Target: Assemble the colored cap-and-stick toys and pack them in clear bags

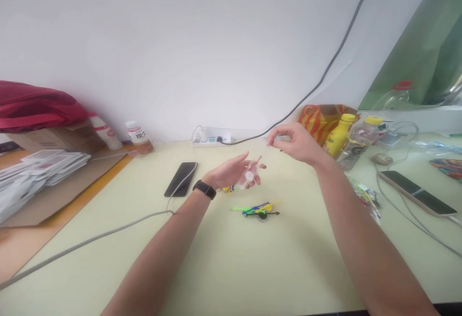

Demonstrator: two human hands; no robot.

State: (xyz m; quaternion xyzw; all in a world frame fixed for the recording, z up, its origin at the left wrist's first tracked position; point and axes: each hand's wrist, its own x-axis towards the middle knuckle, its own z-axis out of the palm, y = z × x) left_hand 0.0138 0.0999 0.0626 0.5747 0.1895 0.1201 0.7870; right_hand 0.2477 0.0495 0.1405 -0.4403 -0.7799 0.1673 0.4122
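Note:
My left hand (231, 171), palm turned up and a dark band on its wrist, holds a small blurred piece with a white disc and a red bar, which looks like an arrow spinner (250, 175). Something clear around it may be plastic wrapping. To the right and slightly higher, my right hand (294, 142) is raised with thumb and fingers pinched; a faint clear strip shows at the fingertips, too blurred to name. Below the hands, several plastic arrow spinners (263, 216) in green, blue, yellow and black lie in a pile. Small coloured pieces (228, 189) sit partly hidden under my left hand.
A black phone (181, 179) lies left, crossed by a grey cable (119, 228). At the back stand a power strip (211, 138) and a brown-drink bottle (139, 138). On the right are a yellow bottle (338, 135), small packets (366, 198) and another phone (418, 193).

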